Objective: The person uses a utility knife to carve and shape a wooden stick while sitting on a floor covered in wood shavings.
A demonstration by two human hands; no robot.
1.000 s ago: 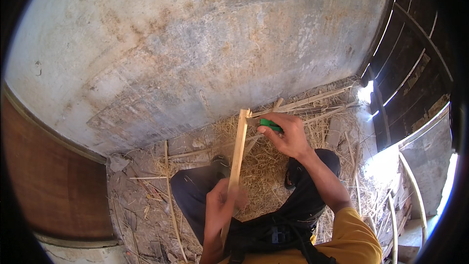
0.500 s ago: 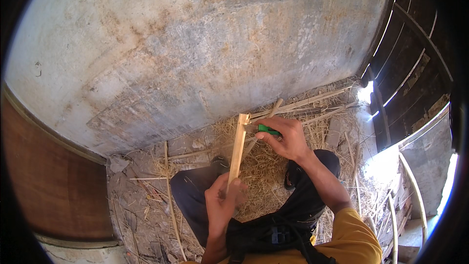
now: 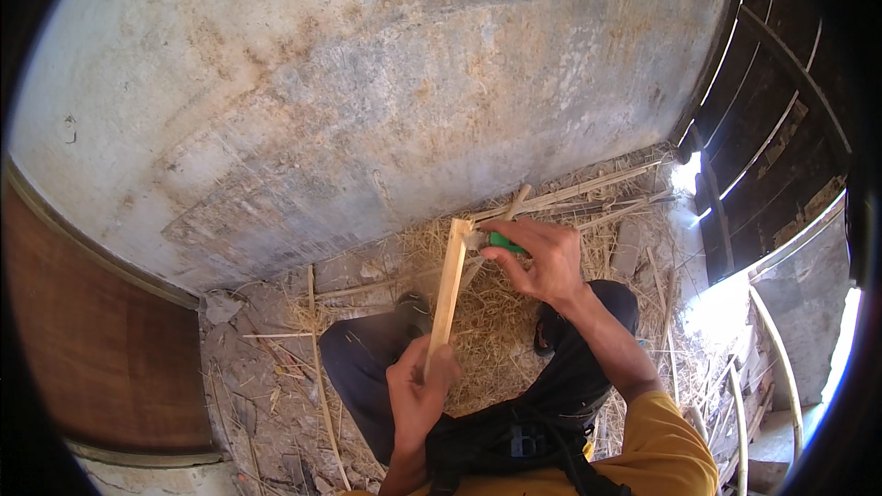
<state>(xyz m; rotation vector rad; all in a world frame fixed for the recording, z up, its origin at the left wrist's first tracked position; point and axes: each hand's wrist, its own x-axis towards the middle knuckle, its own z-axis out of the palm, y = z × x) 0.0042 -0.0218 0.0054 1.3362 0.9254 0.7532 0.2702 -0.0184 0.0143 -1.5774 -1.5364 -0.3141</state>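
Observation:
My left hand (image 3: 421, 390) is closed round the lower end of a flat, pale wooden strip (image 3: 448, 292), which looks like split bamboo. The strip rises from the fist, leaning slightly right at its top. In my right hand (image 3: 548, 262) is a small knife with a green handle (image 3: 504, 242), the fingers wrapped round it. Its short blade (image 3: 476, 240) lies against the right edge of the strip, just below the top end, where a little curl of wood stands out. Part of the handle is hidden by the fingers.
Straw and thin shavings (image 3: 491, 349) cover the ground between my legs. Long sticks (image 3: 597, 186) lie by the stained wall (image 3: 413, 101). A brown panel (image 3: 101, 331) stands at left, dark slatted boards (image 3: 781, 101) at right, and curved poles (image 3: 779, 358) lean at lower right.
The strip's top has shifted slightly right and down. My right hand and the knife have moved a little to the right with it, and the left grip has turned slightly.

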